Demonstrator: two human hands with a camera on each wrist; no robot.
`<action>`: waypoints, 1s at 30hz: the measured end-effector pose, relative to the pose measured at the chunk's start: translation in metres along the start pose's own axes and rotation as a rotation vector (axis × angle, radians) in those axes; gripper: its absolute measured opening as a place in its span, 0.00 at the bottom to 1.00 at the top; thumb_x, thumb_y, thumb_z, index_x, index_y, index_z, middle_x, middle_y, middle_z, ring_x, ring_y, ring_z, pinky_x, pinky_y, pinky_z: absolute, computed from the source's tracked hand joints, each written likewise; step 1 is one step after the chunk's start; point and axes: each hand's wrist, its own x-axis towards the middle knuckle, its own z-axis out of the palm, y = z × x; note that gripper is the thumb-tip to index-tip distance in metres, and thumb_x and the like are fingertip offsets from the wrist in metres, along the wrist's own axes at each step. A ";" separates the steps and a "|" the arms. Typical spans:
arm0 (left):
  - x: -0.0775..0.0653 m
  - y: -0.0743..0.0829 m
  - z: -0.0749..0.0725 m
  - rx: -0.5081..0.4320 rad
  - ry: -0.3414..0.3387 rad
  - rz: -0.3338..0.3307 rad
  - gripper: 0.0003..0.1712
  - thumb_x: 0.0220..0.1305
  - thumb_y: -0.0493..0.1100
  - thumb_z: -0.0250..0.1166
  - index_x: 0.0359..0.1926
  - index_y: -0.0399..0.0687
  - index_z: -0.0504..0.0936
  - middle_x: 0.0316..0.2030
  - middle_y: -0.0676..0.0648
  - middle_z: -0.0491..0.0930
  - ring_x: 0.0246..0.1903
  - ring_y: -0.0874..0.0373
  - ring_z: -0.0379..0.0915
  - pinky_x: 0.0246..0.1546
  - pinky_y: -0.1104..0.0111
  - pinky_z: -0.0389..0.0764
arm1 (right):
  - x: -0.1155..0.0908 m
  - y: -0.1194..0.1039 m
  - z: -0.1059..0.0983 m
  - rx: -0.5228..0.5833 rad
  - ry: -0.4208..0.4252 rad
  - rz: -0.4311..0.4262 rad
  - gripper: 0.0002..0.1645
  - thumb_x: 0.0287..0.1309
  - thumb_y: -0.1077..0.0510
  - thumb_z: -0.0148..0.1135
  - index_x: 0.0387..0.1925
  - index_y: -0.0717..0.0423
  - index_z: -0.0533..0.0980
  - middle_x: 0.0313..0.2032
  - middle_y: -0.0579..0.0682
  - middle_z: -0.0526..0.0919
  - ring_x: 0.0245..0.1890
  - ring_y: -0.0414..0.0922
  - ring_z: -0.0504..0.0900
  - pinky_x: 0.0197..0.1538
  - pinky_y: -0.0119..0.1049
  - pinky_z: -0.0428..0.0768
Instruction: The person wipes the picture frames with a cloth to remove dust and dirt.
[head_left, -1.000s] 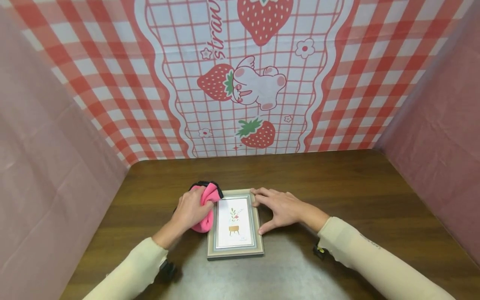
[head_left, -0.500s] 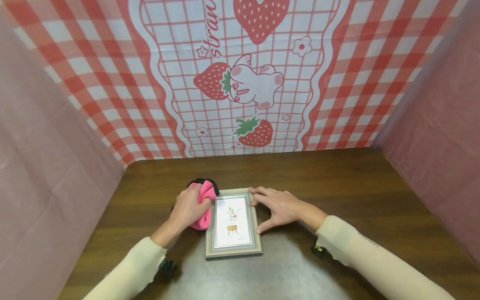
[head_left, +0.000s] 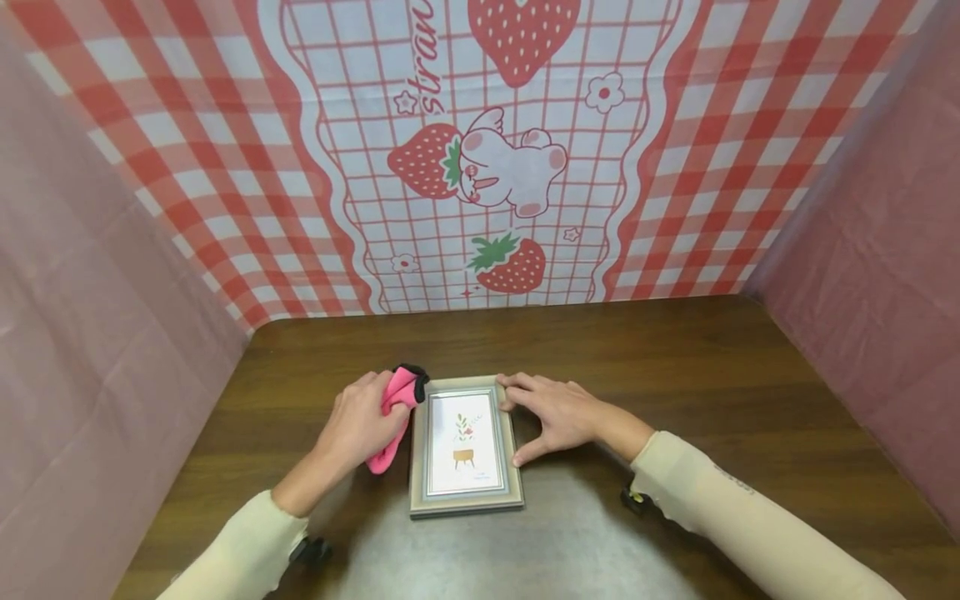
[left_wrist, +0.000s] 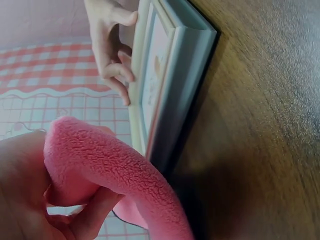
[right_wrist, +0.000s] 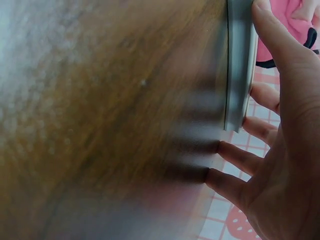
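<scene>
A picture frame (head_left: 465, 446) with a pale border and a plant print lies flat on the wooden table. On its left my left hand (head_left: 358, 425) grips a folded pink cloth (head_left: 401, 390) with black edging. The cloth's fleecy loop (left_wrist: 115, 160) fills the lower left wrist view, beside the frame's side wall (left_wrist: 180, 85). My right hand (head_left: 558, 412) holds the frame at its right side, the thumb on the right edge and bent fingers at the far right corner. In the right wrist view, that thumb (right_wrist: 280, 40) touches the frame's edge and some fingers rest on the table.
The brown wooden table (head_left: 637, 350) reaches back to a red-and-white checked curtain (head_left: 247, 167) with strawberry prints. Pink cloth walls (head_left: 870, 233) stand at both sides. Light glares on the tabletop in front of the frame.
My left hand has drawn left and slightly toward me with the pink cloth, off the frame's left border. The cloth now looks narrower. My right hand and the frame stay in place.
</scene>
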 end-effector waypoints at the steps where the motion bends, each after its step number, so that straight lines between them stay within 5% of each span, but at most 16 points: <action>1: -0.001 0.000 -0.002 0.002 -0.001 0.005 0.02 0.65 0.38 0.64 0.35 0.45 0.79 0.32 0.44 0.80 0.29 0.53 0.75 0.29 0.65 0.76 | 0.000 0.000 0.000 0.001 -0.001 0.000 0.52 0.51 0.19 0.81 0.71 0.39 0.80 0.87 0.51 0.66 0.78 0.60 0.78 0.49 0.60 0.86; 11: -0.020 0.012 -0.014 0.046 -0.098 0.135 0.08 0.60 0.39 0.69 0.39 0.46 0.79 0.29 0.48 0.76 0.28 0.57 0.72 0.27 0.67 0.75 | 0.000 -0.001 -0.001 0.006 -0.006 0.003 0.52 0.52 0.19 0.80 0.71 0.39 0.80 0.87 0.51 0.66 0.78 0.59 0.78 0.47 0.54 0.84; 21: -0.029 0.020 -0.018 0.049 -0.391 0.379 0.14 0.55 0.45 0.74 0.37 0.54 0.76 0.25 0.58 0.71 0.26 0.66 0.68 0.25 0.73 0.69 | 0.000 -0.002 -0.001 -0.009 0.000 0.007 0.52 0.51 0.19 0.81 0.71 0.39 0.81 0.87 0.51 0.66 0.77 0.60 0.79 0.45 0.54 0.84; 30: -0.038 0.020 -0.011 0.124 -0.538 0.536 0.22 0.45 0.50 0.81 0.35 0.64 0.74 0.27 0.66 0.69 0.28 0.75 0.62 0.29 0.76 0.64 | 0.000 -0.002 0.000 -0.011 0.002 0.002 0.52 0.51 0.19 0.81 0.70 0.39 0.81 0.87 0.51 0.67 0.76 0.60 0.79 0.45 0.53 0.85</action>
